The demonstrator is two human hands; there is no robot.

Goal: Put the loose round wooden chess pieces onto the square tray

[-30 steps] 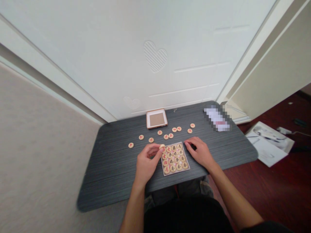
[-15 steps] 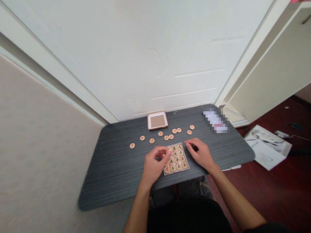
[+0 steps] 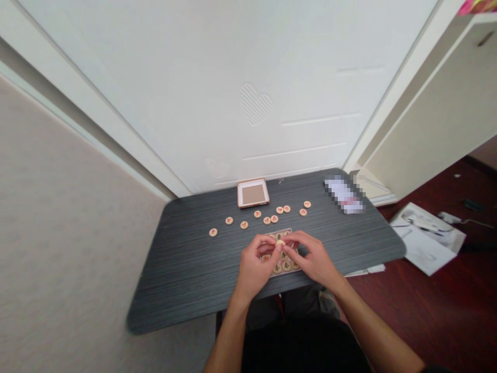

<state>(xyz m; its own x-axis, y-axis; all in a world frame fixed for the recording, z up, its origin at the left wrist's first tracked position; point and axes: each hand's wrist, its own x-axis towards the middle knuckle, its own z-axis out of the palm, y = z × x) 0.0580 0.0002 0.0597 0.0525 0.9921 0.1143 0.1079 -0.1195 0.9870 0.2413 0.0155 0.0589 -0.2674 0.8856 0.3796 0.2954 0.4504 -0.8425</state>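
Note:
A small square tray (image 3: pixel 289 231) filled with round wooden chess pieces lies near the front edge of a dark grey table (image 3: pixel 186 269). Both my hands meet above it. My left hand (image 3: pixel 254 267) and my right hand (image 3: pixel 312 259) pinch one round wooden piece (image 3: pixel 280 242) between their fingertips, just over the tray. The hands cover much of the tray. Several loose pieces with red marks (image 3: pixel 267 219) lie in a row behind the tray.
An empty square box lid (image 3: pixel 253 194) sits at the table's back edge by a white door (image 3: pixel 233 77). A blurred-out item (image 3: pixel 344 194) lies at the back right. Papers (image 3: pixel 427 235) lie on the red-brown floor to the right.
My left hand carried the piece rightward over the tray. My right hand left the table beside the tray and came in to pinch the same piece.

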